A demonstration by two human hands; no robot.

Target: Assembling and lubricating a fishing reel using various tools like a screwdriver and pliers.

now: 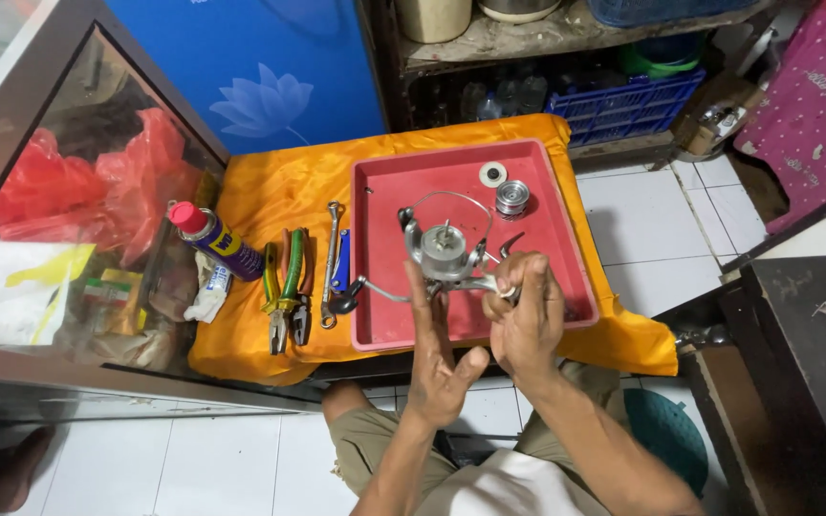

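White tiled floor [642,215] fills the lower and right frame, with a glass-fronted cabinet [69,239] taking the whole left side, red plastic bags bunched behind its pane. A blue panel with a pale flower [260,96] stands at top centre, and beside it a rough shelf holding a blue crate [623,105]. In the middle sits a low table draped in glossy orange cloth [279,191], creased and hanging over the edges. On it, centre frame, a square red plastic tray [566,248] with a raised rim and plenty of bare room inside. Over the tray's lower half, a silvery metal fishing reel [444,250] with its thin wire bail arching up; the left hand [437,358] is open, fingers spread, propping the reel from below, while the right hand [526,315] pinches a small part at the reel's right side. At the tray's upper right, a ribbed metal spool [511,198] and a flat washer [492,174]. Left of the tray: green-handled pliers [284,287], a slim wrench [330,263], a blue spray can with a red cap [214,239], and a crumpled white rag [210,291].
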